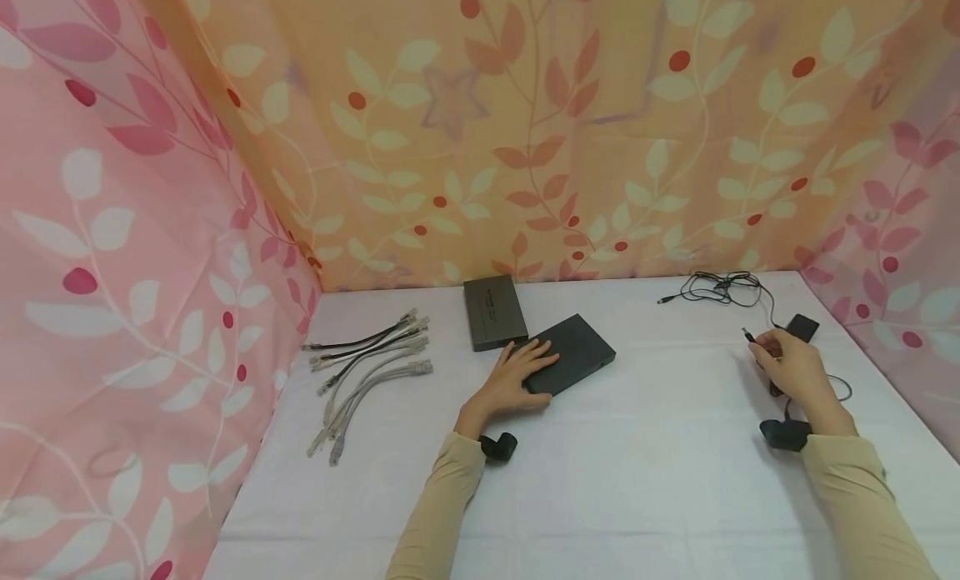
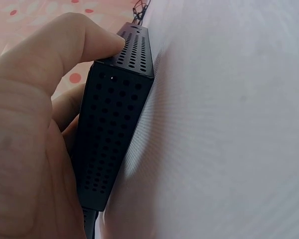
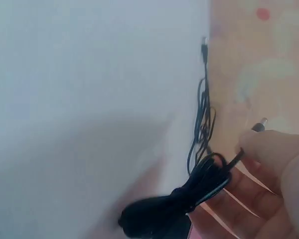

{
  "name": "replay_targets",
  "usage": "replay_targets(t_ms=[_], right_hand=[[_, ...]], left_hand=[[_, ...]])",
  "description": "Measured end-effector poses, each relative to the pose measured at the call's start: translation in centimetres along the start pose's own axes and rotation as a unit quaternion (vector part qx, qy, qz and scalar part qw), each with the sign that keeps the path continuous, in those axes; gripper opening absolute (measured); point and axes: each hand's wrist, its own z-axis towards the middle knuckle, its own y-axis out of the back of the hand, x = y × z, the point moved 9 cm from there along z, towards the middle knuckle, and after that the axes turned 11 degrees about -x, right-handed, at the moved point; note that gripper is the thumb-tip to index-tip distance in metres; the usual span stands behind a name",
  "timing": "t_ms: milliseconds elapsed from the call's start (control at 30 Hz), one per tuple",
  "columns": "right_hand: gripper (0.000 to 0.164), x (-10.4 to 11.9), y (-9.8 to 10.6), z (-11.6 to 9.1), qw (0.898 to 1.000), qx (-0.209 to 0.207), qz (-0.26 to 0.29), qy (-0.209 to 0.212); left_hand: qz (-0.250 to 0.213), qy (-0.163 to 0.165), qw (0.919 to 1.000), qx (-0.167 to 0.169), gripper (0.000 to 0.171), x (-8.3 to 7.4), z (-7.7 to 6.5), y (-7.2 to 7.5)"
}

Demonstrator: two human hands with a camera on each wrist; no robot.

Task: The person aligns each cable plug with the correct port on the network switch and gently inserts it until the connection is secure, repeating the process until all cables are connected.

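Observation:
My left hand (image 1: 513, 378) rests on a flat black metal box (image 1: 585, 355), its fingers spread over the top. In the left wrist view the thumb lies against the box's perforated side (image 2: 112, 129). A second, dark grey box (image 1: 495, 309) stands just behind, its corner close to the first. On the right side of the table, my right hand (image 1: 798, 367) pinches the barrel plug (image 3: 259, 125) of a power cable between thumb and index finger. The cable's tied black bundle (image 3: 204, 179) hangs below the fingers in the right wrist view.
Several short grey and black network cables (image 1: 375, 380) lie on the left of the white table (image 1: 645, 480). A black power adapter (image 1: 803, 326) sits beyond the right hand, with a loosely coiled cable (image 1: 720, 288) near the back. Patterned curtains (image 1: 525, 130) enclose the table.

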Motion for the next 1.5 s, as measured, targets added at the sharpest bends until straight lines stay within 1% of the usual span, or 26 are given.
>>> replay_targets(t_ms=[133, 267, 567, 800, 1067, 1333, 1500], right_hand=[[0.031, 0.9, -0.9, 0.0, 1.0, -0.008, 0.017, 0.02], [0.031, 1.7, -2.0, -0.2, 0.999, 0.0, 0.034, 0.03], [0.035, 4.0, -4.3, -0.6, 0.998, 0.027, 0.057, 0.019], [0.033, 6.0, -5.6, -0.8, 0.996, 0.031, 0.078, 0.029], [0.031, 8.3, -7.1, -1.3, 0.994, 0.038, 0.099, 0.037], [0.027, 10.4, -9.0, -1.9, 0.99, 0.06, 0.123, 0.043], [0.026, 11.1, -10.0, -2.4, 0.988, 0.076, 0.13, 0.035]], left_hand=[[0.002, 0.003, 1.0, 0.004, 0.071, -0.1, 0.0, 0.0], [0.004, 0.004, 1.0, 0.006, 0.071, -0.1, 0.1, -0.1], [0.0, -0.001, 1.0, 0.007, 0.071, -0.3, 0.1, 0.1], [-0.004, -0.008, 1.0, 0.002, 0.071, -0.3, 0.2, 0.1], [-0.001, -0.004, 1.0, 0.001, 0.071, 0.1, 0.2, -0.2], [-0.005, 0.001, 1.0, 0.004, 0.072, 0.4, 0.1, -0.3], [-0.006, 0.002, 1.0, 0.003, 0.072, 0.5, 0.1, -0.3]])
